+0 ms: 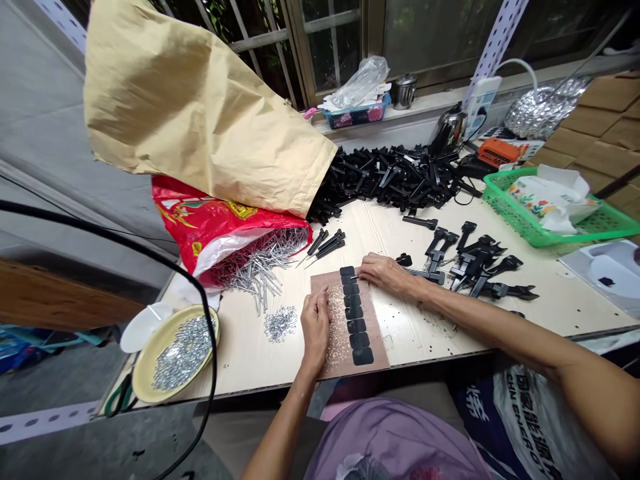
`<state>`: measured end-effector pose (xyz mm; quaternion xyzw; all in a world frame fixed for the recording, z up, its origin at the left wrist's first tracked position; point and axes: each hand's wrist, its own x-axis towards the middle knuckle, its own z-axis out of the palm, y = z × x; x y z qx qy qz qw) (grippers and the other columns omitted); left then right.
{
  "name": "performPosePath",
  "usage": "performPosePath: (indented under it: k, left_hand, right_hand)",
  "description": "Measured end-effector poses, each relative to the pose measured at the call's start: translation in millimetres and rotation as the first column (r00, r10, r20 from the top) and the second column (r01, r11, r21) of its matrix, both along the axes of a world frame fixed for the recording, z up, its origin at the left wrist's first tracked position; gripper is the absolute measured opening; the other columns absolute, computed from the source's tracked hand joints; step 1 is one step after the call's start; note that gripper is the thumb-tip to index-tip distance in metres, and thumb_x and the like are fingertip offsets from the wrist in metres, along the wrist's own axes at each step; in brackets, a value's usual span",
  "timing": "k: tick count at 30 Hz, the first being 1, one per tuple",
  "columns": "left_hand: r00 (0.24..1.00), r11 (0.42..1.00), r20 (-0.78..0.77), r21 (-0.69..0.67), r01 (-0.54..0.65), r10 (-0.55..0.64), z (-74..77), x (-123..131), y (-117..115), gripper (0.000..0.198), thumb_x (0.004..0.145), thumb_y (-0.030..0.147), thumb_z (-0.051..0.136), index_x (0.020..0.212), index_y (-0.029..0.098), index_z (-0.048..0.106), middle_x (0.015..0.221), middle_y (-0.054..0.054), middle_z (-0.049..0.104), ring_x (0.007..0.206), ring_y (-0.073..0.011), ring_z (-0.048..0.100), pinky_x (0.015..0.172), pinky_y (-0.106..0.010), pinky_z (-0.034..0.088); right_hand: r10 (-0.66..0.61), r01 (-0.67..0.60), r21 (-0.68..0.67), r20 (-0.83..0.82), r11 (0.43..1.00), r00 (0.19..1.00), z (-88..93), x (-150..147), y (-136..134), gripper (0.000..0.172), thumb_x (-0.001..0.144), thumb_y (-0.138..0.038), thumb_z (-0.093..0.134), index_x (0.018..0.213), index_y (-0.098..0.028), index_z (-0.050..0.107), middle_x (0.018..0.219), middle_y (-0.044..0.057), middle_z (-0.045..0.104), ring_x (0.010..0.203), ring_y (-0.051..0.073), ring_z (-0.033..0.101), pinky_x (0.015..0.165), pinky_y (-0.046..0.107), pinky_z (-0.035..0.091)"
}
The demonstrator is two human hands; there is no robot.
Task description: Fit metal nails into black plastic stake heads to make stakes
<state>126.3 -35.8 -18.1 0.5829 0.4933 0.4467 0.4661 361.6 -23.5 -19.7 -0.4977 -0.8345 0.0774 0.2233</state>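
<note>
A brown board (379, 343) sprinkled with pale specks lies at the table's front edge, with a column of several flat black pieces (353, 311) on it. My left hand (316, 327) rests over the board's left side, its fingers curled closed; what they hold, if anything, is hidden. At the column's upper end, my right hand (384, 272) has its fingers pinched at the top black pieces; anything between them is too small to name. Small metal parts (281, 324) lie in a pile left of my left hand. Black parts with metal pins (325, 245) lie behind the board.
A yellow bowl (140, 377) of metal bits stands front left, near a red bag (200, 223) spilling nails. A big paper sack (210, 113) and a heap of black parts (395, 177) are behind. More black parts (475, 260) and a green basket (545, 230) are right.
</note>
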Motion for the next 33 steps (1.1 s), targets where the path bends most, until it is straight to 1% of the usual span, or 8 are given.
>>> performPosePath:
  k: [3, 11, 16, 18, 21, 26, 30, 33]
  left_hand:
    - [0.985, 0.992, -0.160, 0.101, 0.081, -0.065, 1.7, 4.9, 0.4, 0.029, 0.085, 0.038, 0.054, 0.106, 0.024, 0.068, 0.094, -0.006, 0.063, 0.091, -0.0196, 0.057, 0.085, -0.032, 0.042]
    - [0.975, 0.989, -0.214, 0.121, 0.081, -0.053, -0.5, 9.0, 5.6, 0.027, 0.085, 0.034, 0.054, 0.105, 0.023, 0.069, 0.089, -0.006, 0.061, 0.087, -0.0204, 0.056, 0.083, -0.033, 0.042]
    - [0.979, 0.990, -0.205, 0.140, 0.029, 0.000, -1.9, 7.0, 4.4, 0.028, 0.086, 0.034, 0.053, 0.107, 0.023, 0.067, 0.098, -0.007, 0.063, 0.094, -0.0206, 0.057, 0.088, -0.033, 0.041]
    - [0.974, 0.991, -0.226, 0.135, 0.026, 0.005, -2.6, 6.5, 4.6, 0.029, 0.087, 0.035, 0.050, 0.109, 0.022, 0.066, 0.100, -0.007, 0.063, 0.097, -0.0207, 0.057, 0.089, -0.033, 0.040]
    - [0.971, 0.992, -0.240, 0.127, 0.023, 0.008, -3.5, 6.0, 5.1, 0.031, 0.088, 0.035, 0.049, 0.110, 0.021, 0.065, 0.104, -0.008, 0.063, 0.100, -0.0209, 0.056, 0.090, -0.033, 0.040]
    - [0.975, 0.992, -0.217, 0.127, -0.011, 0.039, -3.3, 6.0, 3.9, 0.031, 0.087, 0.036, 0.050, 0.111, 0.021, 0.065, 0.106, -0.008, 0.063, 0.103, -0.0209, 0.056, 0.092, -0.032, 0.040]
    - [0.980, 0.994, -0.190, 0.104, -0.035, 0.055, -4.2, 6.9, 4.1, 0.030, 0.086, 0.037, 0.052, 0.108, 0.021, 0.066, 0.106, -0.008, 0.064, 0.103, -0.0206, 0.057, 0.092, -0.032, 0.040]
    - [0.972, 0.994, -0.230, 0.103, -0.021, 0.045, -5.3, 7.2, 5.1, 0.032, 0.087, 0.038, 0.050, 0.110, 0.021, 0.065, 0.109, -0.008, 0.064, 0.105, -0.0203, 0.057, 0.094, -0.032, 0.040]
  right_hand:
    - [0.078, -0.079, 0.012, 0.019, 0.997, 0.997, -4.7, 3.3, 0.7, 0.031, 0.097, -0.027, 0.035, 0.088, -0.016, 0.062, 0.084, 0.006, 0.057, 0.081, 0.015, 0.049, 0.067, 0.026, 0.040]
    - [0.258, -0.267, 0.092, 0.095, 0.959, 0.961, -2.9, -0.2, -17.6, 0.026, 0.096, -0.019, 0.035, 0.090, -0.017, 0.060, 0.084, 0.004, 0.057, 0.078, 0.014, 0.048, 0.071, 0.028, 0.041]
    - [0.092, -0.095, 0.080, 0.032, 0.992, 0.995, -4.8, -7.4, -29.9, 0.027, 0.096, -0.018, 0.034, 0.091, -0.014, 0.060, 0.084, 0.006, 0.057, 0.080, 0.015, 0.049, 0.067, 0.030, 0.044]
    - [0.237, -0.238, 0.051, 0.028, 0.970, 0.971, -5.1, -13.0, -37.8, 0.028, 0.095, -0.017, 0.033, 0.091, -0.015, 0.061, 0.082, 0.005, 0.058, 0.079, 0.014, 0.050, 0.069, 0.030, 0.046]
    - [0.464, -0.464, 0.008, 0.025, 0.886, 0.886, -0.4, -17.4, -39.8, 0.028, 0.095, -0.017, 0.035, 0.087, -0.019, 0.061, 0.077, 0.002, 0.058, 0.073, 0.012, 0.050, 0.069, 0.028, 0.047]
    - [0.194, -0.196, -0.038, -0.055, 0.980, 0.979, 11.4, -11.1, -26.5, 0.030, 0.095, -0.018, 0.031, 0.086, -0.016, 0.059, 0.078, 0.003, 0.057, 0.075, 0.013, 0.050, 0.066, 0.031, 0.049]
    - [0.415, -0.414, -0.099, -0.016, 0.905, 0.910, 6.6, -11.1, -33.9, 0.033, 0.096, -0.019, 0.030, 0.085, -0.018, 0.061, 0.078, 0.001, 0.058, 0.075, 0.012, 0.050, 0.071, 0.029, 0.049]
    - [0.343, -0.343, -0.053, -0.017, 0.938, 0.939, 0.7, -7.1, -27.1, 0.035, 0.097, -0.018, 0.025, 0.089, -0.014, 0.059, 0.079, 0.003, 0.057, 0.074, 0.012, 0.049, 0.068, 0.029, 0.049]
